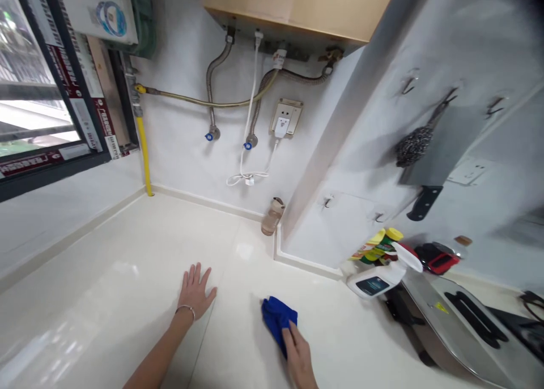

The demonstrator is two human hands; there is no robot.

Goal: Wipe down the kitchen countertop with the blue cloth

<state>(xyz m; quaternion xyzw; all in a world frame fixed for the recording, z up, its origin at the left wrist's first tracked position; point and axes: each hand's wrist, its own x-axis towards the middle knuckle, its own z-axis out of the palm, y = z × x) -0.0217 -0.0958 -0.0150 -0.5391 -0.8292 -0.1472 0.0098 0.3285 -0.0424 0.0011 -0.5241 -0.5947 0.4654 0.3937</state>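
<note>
My left hand (197,294) lies flat on the glossy white countertop (153,253), fingers spread, with a thin bracelet (187,310) round the wrist. To its right, my right hand (298,352) grips a folded blue cloth (278,320). The cloth rests against the counter, and its lower part is partly covered by my fingers. Beyond both hands, a brownish see-through bottle (272,216) leans near the wall corner. A white spray bottle (378,276) stands tilted in view to the right of the cloth.
A metal appliance with a black handle (476,320) occupies the right side. A cleaver (442,151) and a steel scourer (414,146) hang from wall hooks. Above the counter are a gold water heater (289,7), hoses and a plugged socket (286,117). A yellow pipe (144,154) runs down at left.
</note>
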